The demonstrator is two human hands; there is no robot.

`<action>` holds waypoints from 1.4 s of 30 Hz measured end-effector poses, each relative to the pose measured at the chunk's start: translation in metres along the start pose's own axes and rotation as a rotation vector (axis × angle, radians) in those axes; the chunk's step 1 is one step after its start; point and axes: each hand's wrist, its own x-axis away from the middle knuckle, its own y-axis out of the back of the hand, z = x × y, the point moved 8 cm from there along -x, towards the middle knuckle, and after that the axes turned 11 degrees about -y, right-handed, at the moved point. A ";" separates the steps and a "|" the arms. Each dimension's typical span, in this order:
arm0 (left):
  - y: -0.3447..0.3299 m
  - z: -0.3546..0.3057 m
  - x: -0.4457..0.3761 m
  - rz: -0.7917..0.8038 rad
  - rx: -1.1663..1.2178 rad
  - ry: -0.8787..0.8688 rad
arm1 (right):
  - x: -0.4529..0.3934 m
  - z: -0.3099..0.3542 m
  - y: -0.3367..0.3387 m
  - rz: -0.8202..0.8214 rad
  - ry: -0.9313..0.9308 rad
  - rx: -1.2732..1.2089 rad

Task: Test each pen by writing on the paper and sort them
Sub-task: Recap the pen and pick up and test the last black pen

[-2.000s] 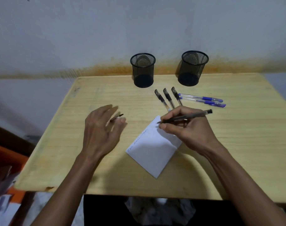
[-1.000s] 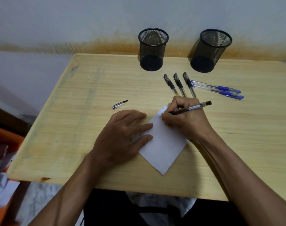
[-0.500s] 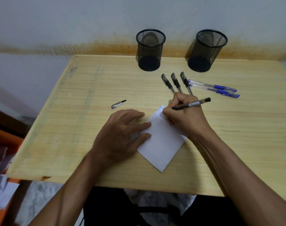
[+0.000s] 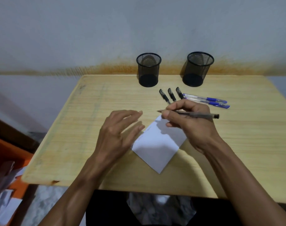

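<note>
A white paper (image 4: 160, 144) lies as a diamond on the wooden table (image 4: 73, 128), with faint writing along its upper left edge. My right hand (image 4: 189, 124) grips an uncapped black pen (image 4: 197, 115), lifted above the paper's top corner, tip pointing left. My left hand (image 4: 117, 132) hovers at the paper's left edge, fingers spread and holding nothing. The pen cap is hidden. Three black pens (image 4: 171, 95) and two blue pens (image 4: 209, 101) lie behind my right hand. Two black mesh cups (image 4: 148, 69) (image 4: 198, 67) stand at the back.
The table's back edge meets a grey wall with an orange stain. An orange container (image 4: 2, 160) holding papers sits left of the table, below its level. Bare wood stretches along the table's left and right sides.
My right hand has lifted the pen tip off the paper. My left hand has come off the paper and now covers the spot where the cap lay.
</note>
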 end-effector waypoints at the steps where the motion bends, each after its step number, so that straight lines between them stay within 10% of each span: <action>1: 0.004 -0.005 -0.007 -0.008 0.010 -0.015 | 0.006 0.002 -0.004 0.037 -0.010 -0.023; 13: 0.011 -0.026 -0.016 0.016 0.118 -0.070 | 0.040 0.006 -0.012 0.126 0.039 -0.018; 21: 0.018 0.055 0.001 0.093 -0.120 0.423 | 0.027 -0.005 0.008 0.014 -0.009 -0.087; 29: -0.005 0.074 -0.002 0.269 -0.259 0.448 | 0.022 -0.008 0.015 -0.059 -0.033 -0.115; 42: 0.008 0.003 -0.015 0.052 0.186 0.357 | 0.033 0.013 0.019 -0.076 0.133 -0.093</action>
